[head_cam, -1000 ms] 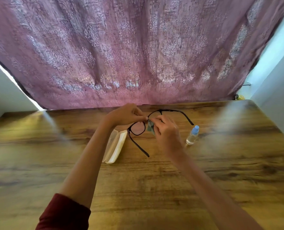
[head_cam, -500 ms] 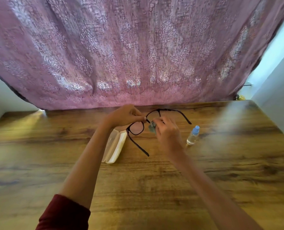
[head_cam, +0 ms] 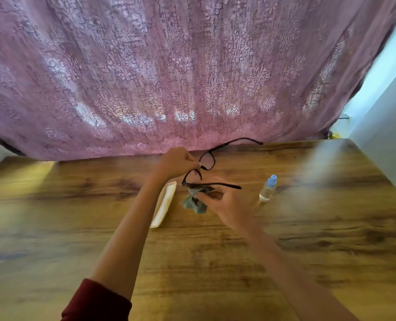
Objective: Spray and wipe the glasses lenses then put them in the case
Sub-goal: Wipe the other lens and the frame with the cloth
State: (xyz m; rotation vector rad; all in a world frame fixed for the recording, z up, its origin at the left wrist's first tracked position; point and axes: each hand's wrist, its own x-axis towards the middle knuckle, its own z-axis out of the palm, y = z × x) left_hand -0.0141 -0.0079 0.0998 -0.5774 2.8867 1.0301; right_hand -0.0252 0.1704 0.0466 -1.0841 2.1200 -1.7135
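Note:
Black-framed glasses [head_cam: 209, 158] hang in the air above the wooden table, arms unfolded. My left hand [head_cam: 177, 162] pinches them at the bridge between the lenses. Just below, my right hand [head_cam: 224, 202] holds a crumpled grey cleaning cloth [head_cam: 193, 202], which is off the lenses and hangs under the lower arm of the frame. A white glasses case [head_cam: 163, 208] lies on the table under my left forearm, partly hidden by it. To the right stands a small clear spray bottle [head_cam: 267, 188] with a blue cap.
The wooden table [head_cam: 308, 239] runs wide to both sides. A mauve patterned curtain [head_cam: 169, 77] hangs behind its far edge. A pale wall [head_cam: 386, 140] closes in at the right.
The glasses have turned, so one lens now sits above the other. My right hand has dropped down and toward me, taking the cloth off the lens.

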